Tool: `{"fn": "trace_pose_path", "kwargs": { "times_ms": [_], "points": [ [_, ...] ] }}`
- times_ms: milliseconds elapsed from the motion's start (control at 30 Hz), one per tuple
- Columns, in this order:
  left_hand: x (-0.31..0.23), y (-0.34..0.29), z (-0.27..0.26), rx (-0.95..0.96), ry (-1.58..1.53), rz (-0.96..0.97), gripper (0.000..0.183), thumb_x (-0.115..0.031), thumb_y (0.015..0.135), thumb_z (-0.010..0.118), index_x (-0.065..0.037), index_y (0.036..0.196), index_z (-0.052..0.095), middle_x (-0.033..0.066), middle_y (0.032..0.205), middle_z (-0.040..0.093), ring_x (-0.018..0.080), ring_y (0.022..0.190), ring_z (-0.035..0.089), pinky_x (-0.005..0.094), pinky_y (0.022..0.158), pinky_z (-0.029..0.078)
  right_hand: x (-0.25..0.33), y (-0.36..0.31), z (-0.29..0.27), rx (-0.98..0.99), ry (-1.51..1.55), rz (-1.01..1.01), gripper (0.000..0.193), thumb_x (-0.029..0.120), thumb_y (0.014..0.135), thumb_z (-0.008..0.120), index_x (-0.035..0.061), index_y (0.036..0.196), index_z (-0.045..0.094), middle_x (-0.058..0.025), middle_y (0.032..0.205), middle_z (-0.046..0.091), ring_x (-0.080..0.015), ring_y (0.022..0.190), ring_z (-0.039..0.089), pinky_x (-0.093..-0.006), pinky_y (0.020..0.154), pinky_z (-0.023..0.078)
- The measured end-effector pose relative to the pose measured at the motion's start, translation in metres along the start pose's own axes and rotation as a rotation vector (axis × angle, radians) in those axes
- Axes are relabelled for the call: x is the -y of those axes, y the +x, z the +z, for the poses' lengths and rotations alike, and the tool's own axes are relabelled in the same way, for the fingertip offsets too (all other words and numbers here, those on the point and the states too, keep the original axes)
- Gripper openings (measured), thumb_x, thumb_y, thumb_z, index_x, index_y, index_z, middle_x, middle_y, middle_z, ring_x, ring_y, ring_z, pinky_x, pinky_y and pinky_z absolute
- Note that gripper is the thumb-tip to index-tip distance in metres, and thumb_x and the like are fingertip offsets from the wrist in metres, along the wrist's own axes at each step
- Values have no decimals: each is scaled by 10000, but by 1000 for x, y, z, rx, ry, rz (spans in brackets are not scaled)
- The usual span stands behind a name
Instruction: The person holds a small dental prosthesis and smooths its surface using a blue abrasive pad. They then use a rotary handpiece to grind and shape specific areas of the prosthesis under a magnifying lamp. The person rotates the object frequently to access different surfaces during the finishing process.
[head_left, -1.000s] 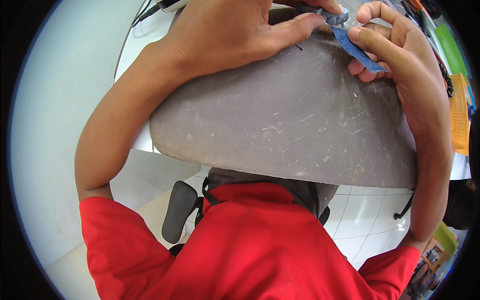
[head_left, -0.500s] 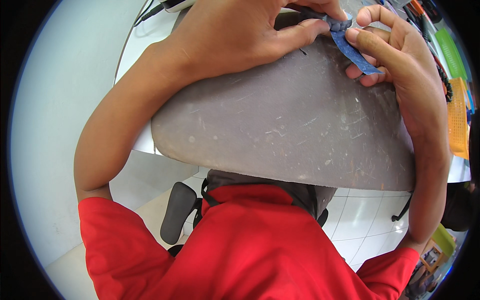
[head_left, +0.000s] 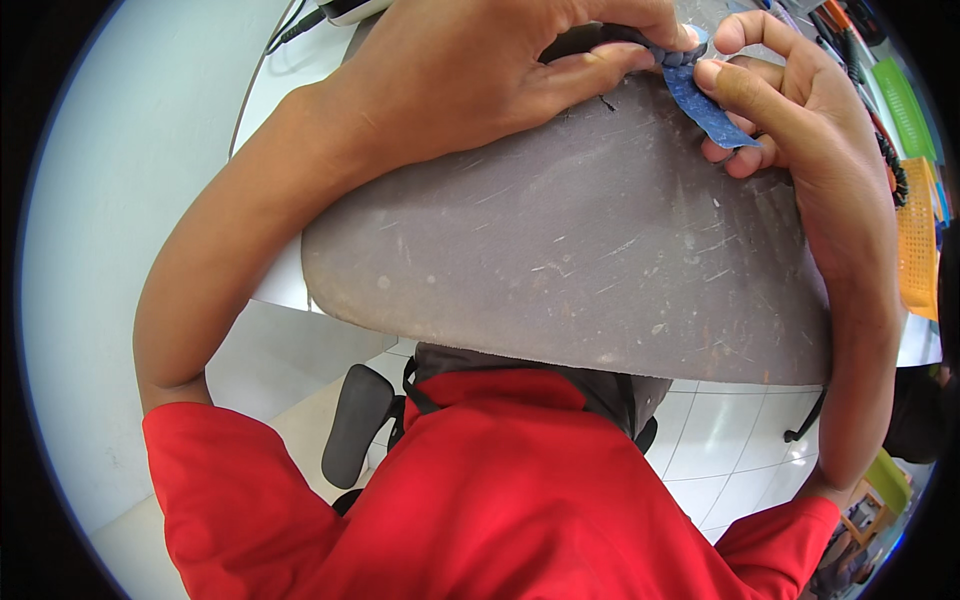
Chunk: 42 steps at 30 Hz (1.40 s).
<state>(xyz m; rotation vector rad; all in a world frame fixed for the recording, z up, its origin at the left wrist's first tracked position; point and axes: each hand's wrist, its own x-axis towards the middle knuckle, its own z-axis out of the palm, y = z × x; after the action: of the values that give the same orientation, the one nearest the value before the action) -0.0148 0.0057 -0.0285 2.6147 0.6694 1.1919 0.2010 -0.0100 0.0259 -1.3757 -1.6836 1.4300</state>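
A broad, scratched grey-brown mat (head_left: 560, 240) fills the centre, with the bare left hand (head_left: 490, 65) over it toward twelve o'clock and the bare right hand (head_left: 800, 120) toward two. The right thumb and fingers pinch a thin, flexible blue strip (head_left: 700, 107) between one and two o'clock, its upper end meeting a knobbly dark-grey piece (head_left: 678, 57) near one o'clock, gripped between left thumb and forefinger.

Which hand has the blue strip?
The right hand, thumb at the blue strip; the left hand instead grips the grey bumpy piece.
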Motion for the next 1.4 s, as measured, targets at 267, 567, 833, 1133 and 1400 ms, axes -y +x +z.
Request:
{"fn": "trace_pose_path", "kwargs": {
  "times_ms": [267,567,833,1133,1400],
  "points": [
    [-7,4,-5,64,94,-41,173,4,815,708,16,988,710,150,822,722,214,677,707,294,628,572,-28,4,-4,-52,-245,-138,226,297,947,657,140,1084,570,65,709,611,3,633,599,-127,576,427],
    [-9,4,-6,4,16,39,171,-4,824,708,18,993,712,158,838,726,222,684,709,294,645,572,-30,5,-4,-44,-249,-149,233,314,944,665,150,1078,571,69,718,616,10,623,591,-125,588,435],
    [-6,1,-3,6,38,-25,168,-11,828,713,14,995,715,150,831,727,213,686,711,289,643,571,-30,6,-4,-26,-232,-156,211,289,942,671,151,1063,565,61,765,645,12,632,589,-117,586,448],
    [-6,3,-4,33,65,-28,170,-9,826,716,17,994,713,152,841,730,212,704,717,289,655,575,-27,5,-5,-14,-227,-144,185,260,943,666,154,1039,548,62,785,643,16,635,571,-125,594,446],
    [-1,2,-1,-11,-12,25,177,-4,822,715,22,997,715,159,858,734,214,720,725,283,674,581,-29,6,-7,13,-214,-146,187,247,939,662,149,1032,534,60,768,631,18,630,558,-129,581,440]
  ]
}}
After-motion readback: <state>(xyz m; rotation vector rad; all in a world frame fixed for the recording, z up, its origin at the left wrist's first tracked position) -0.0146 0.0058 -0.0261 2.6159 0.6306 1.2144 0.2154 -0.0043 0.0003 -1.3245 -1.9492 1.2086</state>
